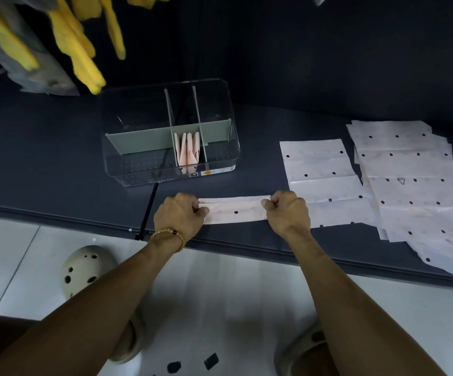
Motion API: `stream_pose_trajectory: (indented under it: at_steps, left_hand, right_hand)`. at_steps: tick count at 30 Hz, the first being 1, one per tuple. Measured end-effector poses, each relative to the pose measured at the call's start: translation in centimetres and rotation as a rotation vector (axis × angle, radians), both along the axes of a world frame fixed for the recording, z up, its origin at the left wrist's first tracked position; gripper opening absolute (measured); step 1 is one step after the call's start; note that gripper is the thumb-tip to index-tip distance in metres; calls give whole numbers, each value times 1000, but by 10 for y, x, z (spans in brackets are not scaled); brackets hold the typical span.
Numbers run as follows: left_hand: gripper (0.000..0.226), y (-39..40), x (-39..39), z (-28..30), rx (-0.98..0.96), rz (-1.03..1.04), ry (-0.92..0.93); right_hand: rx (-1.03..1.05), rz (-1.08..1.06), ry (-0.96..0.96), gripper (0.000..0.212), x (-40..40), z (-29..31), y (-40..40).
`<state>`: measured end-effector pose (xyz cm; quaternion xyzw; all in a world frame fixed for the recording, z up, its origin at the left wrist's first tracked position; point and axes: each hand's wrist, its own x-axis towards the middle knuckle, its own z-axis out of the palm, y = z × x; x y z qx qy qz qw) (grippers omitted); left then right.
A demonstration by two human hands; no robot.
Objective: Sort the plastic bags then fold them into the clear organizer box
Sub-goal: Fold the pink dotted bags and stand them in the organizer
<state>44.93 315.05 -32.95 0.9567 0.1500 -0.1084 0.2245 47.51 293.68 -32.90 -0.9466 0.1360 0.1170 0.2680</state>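
Two hands work at the near edge of a dark blue table in the head view: the left hand, a beaded bracelet on its wrist, pinches the left end of a pale pink bag folded into a long narrow strip, and the right hand pinches the right end, fingers of both curled round the plastic; the strip lies flat on the table between them. Just behind it stands the clear organizer box with grey-green dividers, several folded pink bags standing upright in its middle front compartment. To the right one polka-dot bag lies spread flat, and beyond it a loose stack of dotted bags overlaps. Yellow cloth hangs at upper left
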Motion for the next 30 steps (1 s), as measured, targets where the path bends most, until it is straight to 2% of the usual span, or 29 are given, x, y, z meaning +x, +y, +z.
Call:
stream_pose_trajectory:
  at_steps: [9,11,13,16,18,21,23,25,27,30]
  left_hand:
    - [30,-8,5,-2,192,2,-10]
    - [22,-10,1,1,237,-51,-153]
    - [20,-8,-6,0,219,-265,-341]
    - [49,3,-17,-8,226,-721,-429]
    - [58,11,-22,-12,212,-788,-386]
    - [62,15,-24,-13,167,-786,-318]
    - [60,15,-23,-10,169,-796,-320]
    - [55,15,-22,-7,161,-782,-351]
    - [51,15,-22,-7,133,-764,-358]
    - [41,17,-21,-7,117,-755,-376]
  right_hand:
    - [-106,-14,-47,20,3,-1,10]
    - [-125,-23,-31,21,5,-2,10]
    - [-135,-22,-25,22,6,-3,10]
    - [-144,-39,-23,23,4,-2,11]
    - [-183,-54,-70,22,0,1,13]
    - [-368,197,-319,24,-15,3,23]
    - [-317,462,-457,34,-33,-3,40]
    - [-202,662,-333,51,-52,-14,56]
    - [-170,711,-186,61,-63,-23,62]
    - [-269,709,-200,65,-58,-29,48]
